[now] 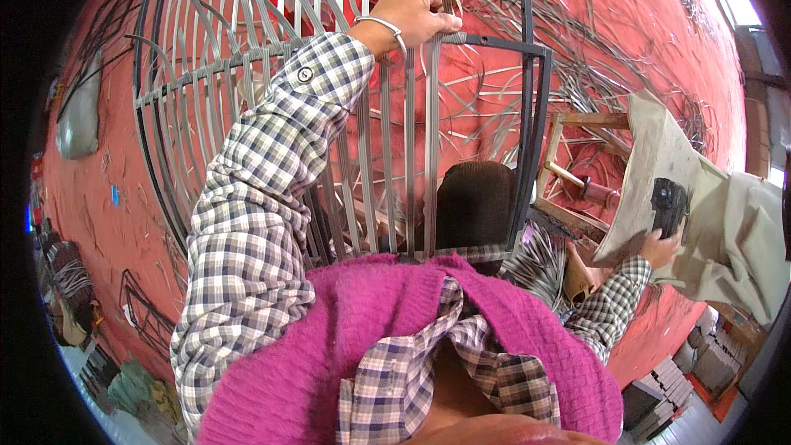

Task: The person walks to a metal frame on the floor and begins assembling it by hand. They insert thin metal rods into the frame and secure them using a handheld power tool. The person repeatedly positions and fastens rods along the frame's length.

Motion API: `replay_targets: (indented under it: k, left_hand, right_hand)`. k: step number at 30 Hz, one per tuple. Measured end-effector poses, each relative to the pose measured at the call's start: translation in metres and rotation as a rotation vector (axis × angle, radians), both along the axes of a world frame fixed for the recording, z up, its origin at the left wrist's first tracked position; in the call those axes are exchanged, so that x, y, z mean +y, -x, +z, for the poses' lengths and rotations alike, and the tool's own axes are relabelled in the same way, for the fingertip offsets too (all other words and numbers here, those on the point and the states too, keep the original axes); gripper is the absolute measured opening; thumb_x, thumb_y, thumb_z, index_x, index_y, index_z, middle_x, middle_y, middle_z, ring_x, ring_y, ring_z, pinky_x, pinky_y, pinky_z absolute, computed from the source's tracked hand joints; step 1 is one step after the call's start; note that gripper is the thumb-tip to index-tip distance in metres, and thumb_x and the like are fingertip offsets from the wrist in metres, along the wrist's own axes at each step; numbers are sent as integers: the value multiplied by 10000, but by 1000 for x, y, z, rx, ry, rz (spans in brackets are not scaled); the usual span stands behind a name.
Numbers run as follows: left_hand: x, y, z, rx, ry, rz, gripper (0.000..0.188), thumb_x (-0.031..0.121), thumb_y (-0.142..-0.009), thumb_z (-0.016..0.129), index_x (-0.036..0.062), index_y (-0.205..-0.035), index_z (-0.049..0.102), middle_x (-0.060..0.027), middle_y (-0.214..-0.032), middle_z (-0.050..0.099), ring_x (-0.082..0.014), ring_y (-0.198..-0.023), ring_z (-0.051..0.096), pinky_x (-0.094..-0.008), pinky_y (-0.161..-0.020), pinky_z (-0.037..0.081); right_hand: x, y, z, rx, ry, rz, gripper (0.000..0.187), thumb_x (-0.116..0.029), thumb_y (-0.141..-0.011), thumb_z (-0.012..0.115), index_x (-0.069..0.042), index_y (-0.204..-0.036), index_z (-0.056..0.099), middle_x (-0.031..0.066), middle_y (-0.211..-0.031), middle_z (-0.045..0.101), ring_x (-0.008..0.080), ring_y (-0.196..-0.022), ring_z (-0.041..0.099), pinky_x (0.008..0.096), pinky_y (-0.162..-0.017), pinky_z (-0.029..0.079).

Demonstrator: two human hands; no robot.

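My left hand (416,18) is closed on a flat grey strip (448,5), pinching it against the crossbar of a dark metal frame (534,107). Many grey strips (386,128) run lengthwise over this frame, several with loose ends sticking up at the left. Off to the right, my right hand (659,250) has its thumb and fingers around the lower end of a black hand tool (669,204), whose exact kind I cannot make out. That tool rests on a beige cloth (643,169) draped over a wooden stand.
Loose grey strips (577,58) lie tangled on the red floor (486,115). A wooden stand (589,119) with a spool (600,193) is at right. A dark rounded seat or cushion (476,202) shows below the frame. Stacked grey pieces (666,387) stand at lower right.
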State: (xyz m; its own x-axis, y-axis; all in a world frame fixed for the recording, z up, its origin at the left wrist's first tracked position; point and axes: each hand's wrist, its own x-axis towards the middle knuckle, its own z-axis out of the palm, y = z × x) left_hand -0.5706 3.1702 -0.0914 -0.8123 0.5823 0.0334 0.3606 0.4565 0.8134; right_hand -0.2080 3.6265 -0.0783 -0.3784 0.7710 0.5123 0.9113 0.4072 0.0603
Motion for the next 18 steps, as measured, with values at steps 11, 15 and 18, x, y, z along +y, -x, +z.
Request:
replay_targets:
  k: [11, 15, 18]
  left_hand:
    - [-8, -3, 5, -28, -44, 9, 253, 272, -812, 675, 24, -862, 673, -37, -748, 646, -91, -677, 574, -248, -653, 458]
    - [-10, -2, 1, -55, -87, -14, 240, 259, -827, 666, 19, -848, 662, -24, -736, 634, -84, -696, 573, -233, -673, 455]
    - [-11, -1, -2, -62, -130, -47, 216, 232, -833, 663, 15, -838, 655, -25, -748, 637, -85, -714, 578, -234, -685, 461]
  right_hand:
    - [98, 21, -31, -216, 386, -131, 695, -263, -784, 652, -79, -1359, 308, 201, -1256, 508, 340, -1151, 497, 411, -970, 394]
    - [102, 19, -28, -286, 420, -100, 724, -264, -787, 653, -75, -1378, 281, 205, -1263, 503, 338, -1150, 502, 399, -979, 389]
    - [102, 14, -31, -267, 407, -72, 737, -248, -784, 651, -65, -1386, 267, 204, -1271, 496, 337, -1164, 489, 395, -989, 379]
